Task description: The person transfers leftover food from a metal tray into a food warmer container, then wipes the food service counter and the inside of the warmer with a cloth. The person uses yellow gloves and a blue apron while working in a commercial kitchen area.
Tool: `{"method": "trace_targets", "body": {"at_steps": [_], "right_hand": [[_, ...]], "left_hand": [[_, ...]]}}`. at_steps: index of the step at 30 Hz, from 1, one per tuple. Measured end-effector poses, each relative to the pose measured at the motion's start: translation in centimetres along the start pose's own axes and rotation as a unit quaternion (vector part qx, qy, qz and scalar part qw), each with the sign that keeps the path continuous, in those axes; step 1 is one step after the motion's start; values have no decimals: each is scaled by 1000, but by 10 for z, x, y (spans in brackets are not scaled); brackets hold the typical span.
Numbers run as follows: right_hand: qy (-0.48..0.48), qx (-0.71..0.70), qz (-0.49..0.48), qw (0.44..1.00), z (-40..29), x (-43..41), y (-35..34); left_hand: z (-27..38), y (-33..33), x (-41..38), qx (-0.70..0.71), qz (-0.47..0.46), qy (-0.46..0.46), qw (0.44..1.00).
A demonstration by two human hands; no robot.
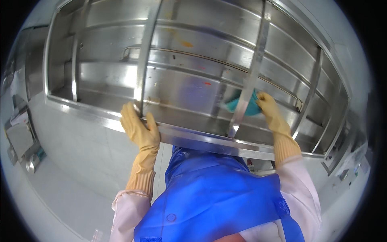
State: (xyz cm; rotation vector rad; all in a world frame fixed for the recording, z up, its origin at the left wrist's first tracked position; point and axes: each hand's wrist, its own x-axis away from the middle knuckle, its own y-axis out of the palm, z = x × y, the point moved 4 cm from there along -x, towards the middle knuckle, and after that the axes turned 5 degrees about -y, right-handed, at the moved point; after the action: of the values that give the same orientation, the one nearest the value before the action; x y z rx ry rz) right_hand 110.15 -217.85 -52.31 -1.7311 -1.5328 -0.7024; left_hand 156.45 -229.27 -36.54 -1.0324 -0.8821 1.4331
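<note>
A large stainless-steel frame with several crossbars and steel panels behind them lies before me. In a yellow rubber glove, my left hand grips the near rail where a crossbar meets it, thumb to one side and fingers to the other. My right hand, gloved alike, pinches a teal cloth or pad. That cloth is partly hidden by another crossbar and blurred at its left end.
Orange residue and a red scrap mark the steel. A thin metal rod runs across the panels. A blue apron covers my front, close against the near rail. Pale floor extends left, with a metal vessel farther off.
</note>
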Motion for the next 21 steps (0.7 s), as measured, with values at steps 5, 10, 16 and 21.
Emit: {"method": "trace_targets", "body": {"at_steps": [5, 10, 16, 21], "right_hand": [[25, 178, 36, 983, 34, 22, 60], [-44, -58, 92, 993, -33, 44, 77], [-499, 389, -35, 773, -139, 175, 141], [-614, 407, -140, 661, -193, 140, 361]], "left_hand": [[-12, 5, 2, -43, -53, -45, 997], [-33, 15, 8, -51, -10, -28, 998], [-68, -27, 0, 126, -40, 41, 990], [-212, -78, -33, 110, 4, -59, 992]]}}
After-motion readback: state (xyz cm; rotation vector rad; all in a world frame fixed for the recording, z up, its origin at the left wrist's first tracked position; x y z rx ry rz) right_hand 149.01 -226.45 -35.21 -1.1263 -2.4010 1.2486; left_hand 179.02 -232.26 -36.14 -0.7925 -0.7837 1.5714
